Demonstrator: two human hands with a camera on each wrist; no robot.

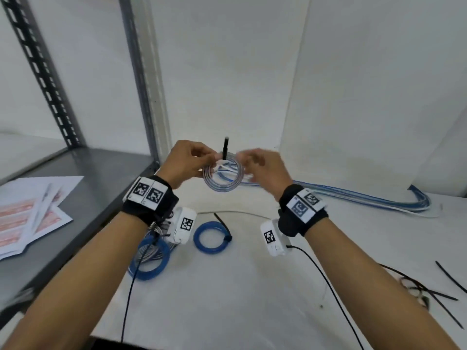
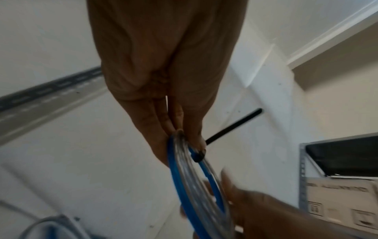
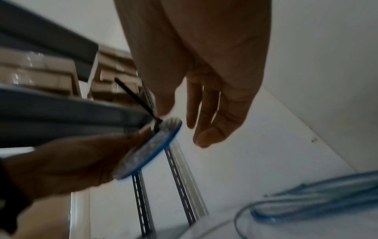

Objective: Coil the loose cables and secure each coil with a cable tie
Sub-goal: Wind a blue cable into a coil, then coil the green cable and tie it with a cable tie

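Observation:
A small coil of blue and clear cable (image 1: 223, 184) hangs in the air above the white table (image 1: 240, 286). My left hand (image 1: 214, 157) pinches its top edge between thumb and fingers; the left wrist view shows the pinch on the coil (image 2: 184, 169). A black cable tie (image 1: 225, 147) wraps the coil there, its tail (image 2: 235, 124) sticking up. My right hand (image 1: 246, 160) hovers just right of the coil, blurred. In the right wrist view my right hand (image 3: 190, 127) has loose fingers and holds nothing, a small gap from the coil (image 3: 147, 148).
A tied blue coil (image 1: 212, 237) and another blue coil (image 1: 151, 258) lie on the table below my wrists. A bundle of loose blue cables (image 1: 366, 198) runs along the back right. Spare black ties (image 1: 449, 276) lie at the right. Papers (image 1: 32, 210) rest on the metal shelf at left.

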